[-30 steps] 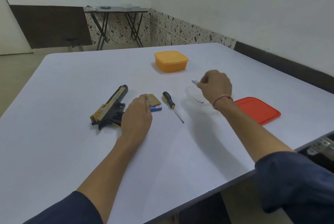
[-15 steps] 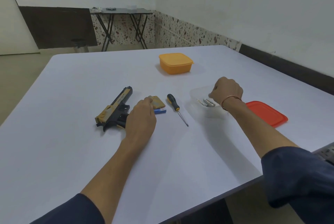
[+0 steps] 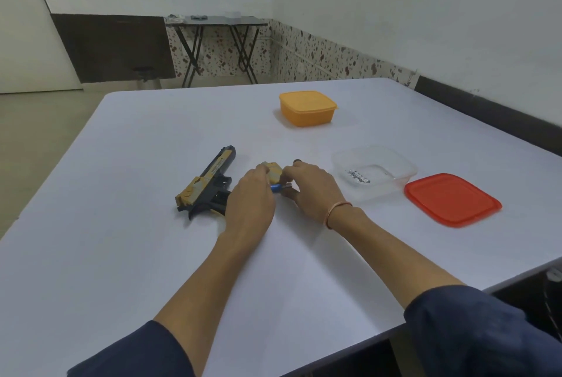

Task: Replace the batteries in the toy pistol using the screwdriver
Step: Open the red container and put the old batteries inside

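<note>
The toy pistol (image 3: 209, 182) lies flat on its side on the white desk (image 3: 121, 255), and everything else is easiest placed from it. Just to the right of its grip, both hands meet over a small tan piece (image 3: 273, 172), apparently the pistol's battery cover or holder, with a blue battery (image 3: 277, 188) showing beneath it between the two hands. The left hand (image 3: 251, 197) rests knuckles-up beside the grip, its fingers (image 3: 263, 168) curled onto the tan piece, probably to steady it. The right hand (image 3: 310, 185) comes in from the other side, fingers (image 3: 287, 173) pinched at the tan piece and the battery; whether it truly grips the battery or only touches it cannot be told, since the fingertips are hidden.

The screwdriver (image 3: 297, 161) sits just beyond the right hand, only the dark end of its handle visible, so it is within reach but not in use. Farther right of the pistol stands a clear plastic container (image 3: 395, 160) holding some small silvery items (image 3: 359, 176), likely batteries kept there so they do not roll away. Its red lid (image 3: 453, 200) lies on the desk beside it. A closed orange box (image 3: 307, 107) stands well beyond the pistol, toward the far edge.

With the pistol lying untouched and the work centred on battery and cover, the step in hand looks like swapping cells.
</note>
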